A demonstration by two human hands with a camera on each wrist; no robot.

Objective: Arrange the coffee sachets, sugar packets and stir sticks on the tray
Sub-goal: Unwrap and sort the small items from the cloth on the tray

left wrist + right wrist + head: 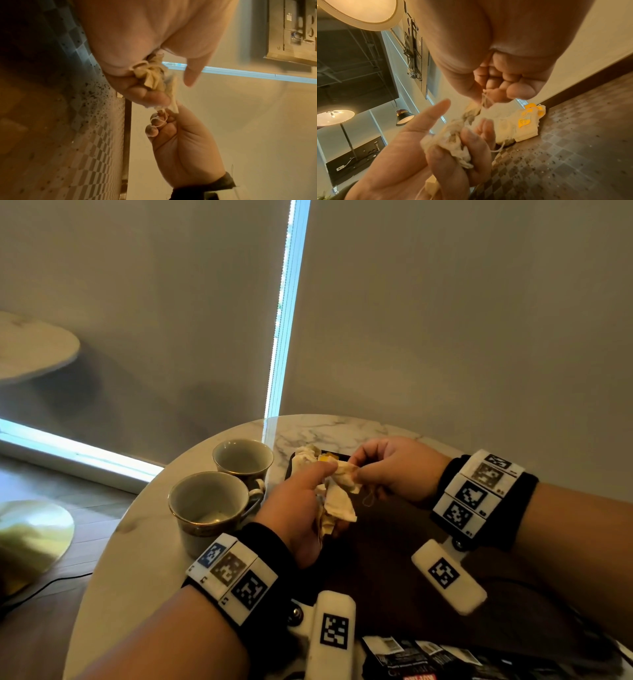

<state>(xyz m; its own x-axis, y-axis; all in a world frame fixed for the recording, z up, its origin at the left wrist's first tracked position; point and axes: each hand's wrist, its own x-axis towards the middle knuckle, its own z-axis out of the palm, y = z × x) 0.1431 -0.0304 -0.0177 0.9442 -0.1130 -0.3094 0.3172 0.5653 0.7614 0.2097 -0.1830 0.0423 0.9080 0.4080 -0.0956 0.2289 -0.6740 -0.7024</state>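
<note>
Over the dark checkered tray (394, 546), my left hand (320, 496) grips a crumpled bunch of pale sachets (337, 501) with strings, its index finger stretched out. My right hand (361, 470) pinches the top end of that bunch, with a thin string hanging below. The left wrist view shows the bunch (150, 77) squeezed in my left hand (137, 93) and my right hand (164, 116) pinching its tip. In the right wrist view, a pile of pale sachets with yellow tags (522, 125) lies at the far end of the tray (573, 155).
Two empty gold-rimmed cups (209, 505) (243, 460) stand left of the tray on the round marble table (137, 559). Several black packets (428, 659) lie at the near edge. Dark crumbs speckle the tray. A wall and blind are behind.
</note>
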